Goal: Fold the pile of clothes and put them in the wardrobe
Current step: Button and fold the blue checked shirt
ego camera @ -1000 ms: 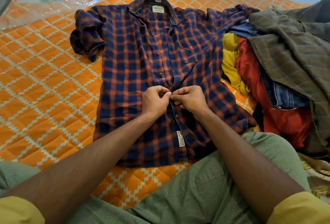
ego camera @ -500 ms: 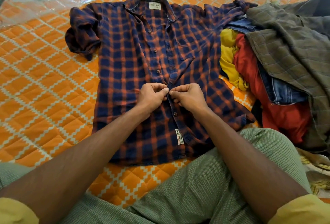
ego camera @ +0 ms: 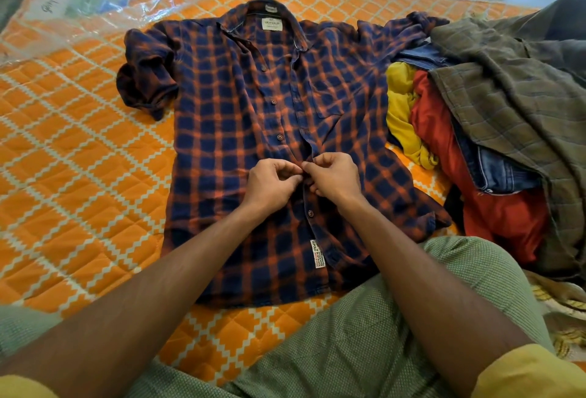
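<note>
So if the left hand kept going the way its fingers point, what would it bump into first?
Almost at once, the right hand: the left hand points across the plaid shirt placket, fingertips already meeting there.

A person's left hand [ego camera: 271, 183] and right hand [ego camera: 333, 175] pinch the button placket of a navy-and-orange plaid shirt [ego camera: 228, 131] spread flat mid-mattress [ego camera: 79, 156], a clothes pile [ego camera: 494, 131] heaped along its right edge.

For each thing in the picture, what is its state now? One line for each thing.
plaid shirt: spread flat, front up, partly buttoned
left hand: pinching the shirt placket
right hand: pinching the shirt placket
pile of clothes: unfolded, heaped right of the shirt
mattress: partly under clear plastic at the far edge
</note>
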